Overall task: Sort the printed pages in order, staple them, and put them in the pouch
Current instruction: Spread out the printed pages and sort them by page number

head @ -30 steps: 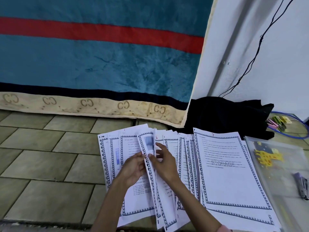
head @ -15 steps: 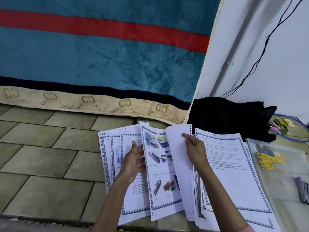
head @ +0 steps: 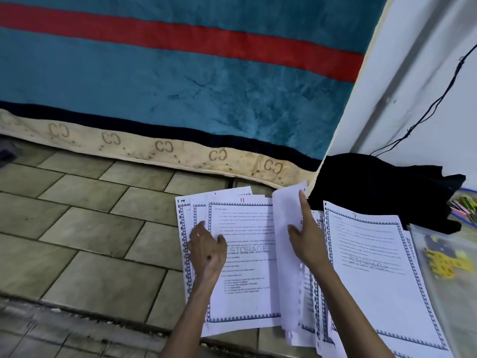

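I have the printed pages fanned out on the tiled floor so the handwritten numbers at their far edges show, with page 11 uppermost on the left and page 7 on the right. My left hand rests on page 11, its fingers loosely bent and pinching nothing, pinning that stack, while my right hand reaches forward, grip spread, forefinger straight up the back of a turned sheet, thumb pressing its face, holding it on edge. The clear pouch lies at the far right, just beside the pages, not yet filled.
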The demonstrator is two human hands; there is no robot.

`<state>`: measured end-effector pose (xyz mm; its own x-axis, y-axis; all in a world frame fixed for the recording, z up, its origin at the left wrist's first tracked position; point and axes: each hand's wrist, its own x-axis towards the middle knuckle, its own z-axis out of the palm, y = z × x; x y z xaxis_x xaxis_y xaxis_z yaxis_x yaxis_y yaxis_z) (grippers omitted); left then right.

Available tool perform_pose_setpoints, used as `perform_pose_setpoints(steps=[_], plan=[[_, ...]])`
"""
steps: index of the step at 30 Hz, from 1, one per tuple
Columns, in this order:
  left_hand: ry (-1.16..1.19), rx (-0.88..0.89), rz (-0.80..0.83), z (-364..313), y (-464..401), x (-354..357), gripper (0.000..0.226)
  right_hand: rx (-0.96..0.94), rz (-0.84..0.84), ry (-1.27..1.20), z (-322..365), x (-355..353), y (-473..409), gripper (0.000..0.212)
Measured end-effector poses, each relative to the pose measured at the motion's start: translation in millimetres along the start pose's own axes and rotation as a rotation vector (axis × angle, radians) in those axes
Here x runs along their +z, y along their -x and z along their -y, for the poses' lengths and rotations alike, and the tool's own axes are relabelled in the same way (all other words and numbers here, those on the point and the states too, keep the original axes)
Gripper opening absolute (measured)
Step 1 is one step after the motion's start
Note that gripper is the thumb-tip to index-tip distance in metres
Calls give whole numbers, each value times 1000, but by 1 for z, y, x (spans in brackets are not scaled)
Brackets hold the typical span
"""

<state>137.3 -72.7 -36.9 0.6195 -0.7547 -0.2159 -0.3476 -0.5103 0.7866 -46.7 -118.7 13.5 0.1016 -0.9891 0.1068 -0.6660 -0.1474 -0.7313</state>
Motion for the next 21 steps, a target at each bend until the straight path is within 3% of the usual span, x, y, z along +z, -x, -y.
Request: perform_pose_setpoints(steps=[4, 8, 11, 12, 15, 17, 18, 19, 21], plan=[[145, 18, 33, -10, -4, -1, 39, 80, 96, -39, -1, -1, -3, 41], [623, -47, 274, -43, 13, 1, 61, 223, 219, -274, 7, 5, -1, 63], [876, -188, 510, -54, 21, 9, 60, 190, 220, -191, 10, 11, 0, 68], [850, -177, 527, -53, 22, 8, 59, 164, 222, -137, 8, 13, -1, 62], [471, 10, 321, -36, 12, 0, 41, 120, 219, -34, 3, 14, -2, 58], [165, 27, 12, -15, 0, -7, 30, 114, 209, -14, 1, 13, -3, 61], [53, 8, -128, -7, -4, -12, 34, 108, 208, -4, 1, 13, -4, 64], [-1, -40, -210, -2, -7, -18, 41, 87, 218, 5, 5, 13, -2, 68], [71, -114, -221, 5, -16, -29, 45, 12, 224, -39, 12, 19, 4, 79]])
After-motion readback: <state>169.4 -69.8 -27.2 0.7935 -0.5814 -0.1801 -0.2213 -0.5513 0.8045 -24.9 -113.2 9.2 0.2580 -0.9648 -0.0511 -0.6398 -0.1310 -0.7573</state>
